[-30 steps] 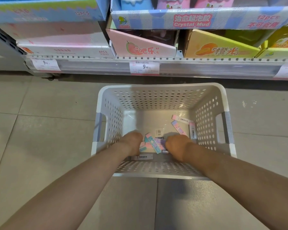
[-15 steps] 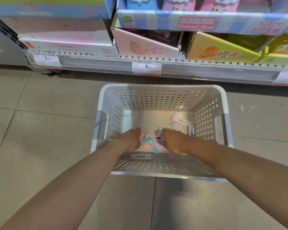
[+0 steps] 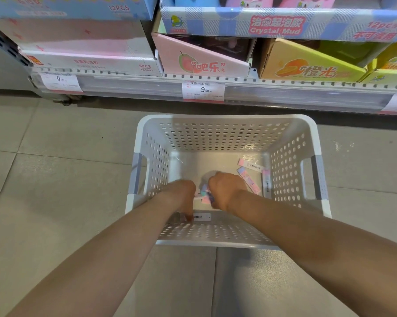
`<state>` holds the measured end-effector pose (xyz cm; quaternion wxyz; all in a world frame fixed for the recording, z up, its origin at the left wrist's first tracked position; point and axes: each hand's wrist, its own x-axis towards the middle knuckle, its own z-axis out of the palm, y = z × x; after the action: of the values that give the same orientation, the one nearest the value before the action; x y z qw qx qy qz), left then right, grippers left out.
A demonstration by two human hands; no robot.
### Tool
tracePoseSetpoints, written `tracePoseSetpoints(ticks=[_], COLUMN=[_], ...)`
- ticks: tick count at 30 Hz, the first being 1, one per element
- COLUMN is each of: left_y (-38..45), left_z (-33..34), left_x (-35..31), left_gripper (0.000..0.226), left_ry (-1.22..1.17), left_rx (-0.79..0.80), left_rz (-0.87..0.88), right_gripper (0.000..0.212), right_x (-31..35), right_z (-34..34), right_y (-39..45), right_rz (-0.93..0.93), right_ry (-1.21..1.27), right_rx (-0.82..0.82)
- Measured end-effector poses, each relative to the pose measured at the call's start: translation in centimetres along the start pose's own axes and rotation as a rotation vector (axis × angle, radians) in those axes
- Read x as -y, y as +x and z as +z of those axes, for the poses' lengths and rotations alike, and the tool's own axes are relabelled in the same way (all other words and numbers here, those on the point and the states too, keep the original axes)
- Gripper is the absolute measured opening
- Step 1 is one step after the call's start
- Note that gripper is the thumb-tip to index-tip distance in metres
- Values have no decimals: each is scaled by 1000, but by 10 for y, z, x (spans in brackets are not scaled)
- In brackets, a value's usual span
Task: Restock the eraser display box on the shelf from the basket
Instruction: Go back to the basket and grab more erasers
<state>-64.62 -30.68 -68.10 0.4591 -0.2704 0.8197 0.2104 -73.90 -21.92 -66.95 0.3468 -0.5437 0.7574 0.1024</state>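
White perforated plastic basket [image 3: 225, 126], flat pastel wrapped erasers [image 3: 249, 179] w/ barcode labels inside. Right hand [image 3: 225, 191] clutching a blurred eraser bunch; left hand [image 3: 181, 195] fingers curled down, grip can't tell. Shelf boxes: "Crystal Mud" [image 3: 277, 26], "12PCS", tag [image 3: 203, 91] "9.90".

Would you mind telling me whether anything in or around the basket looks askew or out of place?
Only mildly: the erasers lie scattered at odd angles on the bottom of the white basket, one standing on edge against the right wall. Nothing looks spilled or damaged.

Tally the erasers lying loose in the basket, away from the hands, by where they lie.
Far right corner, by the basket wall: 3 erasers
Near wall, at the left hand: 1 eraser
Total: 4; the blurred bunch at the right hand is uncounted.
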Motion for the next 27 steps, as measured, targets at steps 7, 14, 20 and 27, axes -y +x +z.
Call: tracePoseSetpoints(ticks=[7,14,20,27], left_y=[0,-4,2,0], left_z=[3,6,3,-6], left_x=[-5,-5,5,2], left_gripper=[43,27,24,24], left_ry=[146,148,-53,-449], left_rx=[-52,-109,-112,-147], left_rz=[46,44,22,-33], right_gripper=[44,27,39,42], right_x=[-4,1,-1,-8], right_z=[-1,7,-7,2], right_y=[0,-5,-1,-8], right_rz=[43,115,129,-1], right_ry=[131,184,267,234], right_rx=[63,128,307,207])
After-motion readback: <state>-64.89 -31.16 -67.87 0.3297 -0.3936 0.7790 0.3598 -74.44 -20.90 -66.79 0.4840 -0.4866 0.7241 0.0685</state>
